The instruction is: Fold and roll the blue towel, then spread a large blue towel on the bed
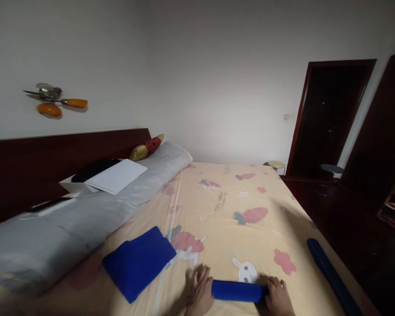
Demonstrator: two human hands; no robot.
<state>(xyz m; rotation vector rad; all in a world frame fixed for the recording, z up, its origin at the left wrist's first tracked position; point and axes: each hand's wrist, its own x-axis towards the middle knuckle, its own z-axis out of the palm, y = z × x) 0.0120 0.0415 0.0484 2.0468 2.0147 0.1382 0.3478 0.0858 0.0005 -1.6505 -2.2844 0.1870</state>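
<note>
A rolled blue towel (pixel 238 291) lies on the yellow cartoon-print bedsheet (pixel 230 210) at the bottom middle. My left hand (pixel 200 293) rests at the roll's left end with its fingers spread flat on the sheet. My right hand (pixel 278 297) covers the roll's right end, its fingers curled over it. A folded blue towel (pixel 138 262) lies on the sheet to the left of my hands. A second long blue roll (pixel 332 274) lies near the bed's right edge.
A long grey bolster (pixel 85 219) runs along the dark headboard (pixel 36 166), with white paper (pixel 116 175) and a remote (pixel 49 204) on it. A dark doorway (pixel 329 118) and small stool (pixel 275 165) stand beyond the bed's far corner.
</note>
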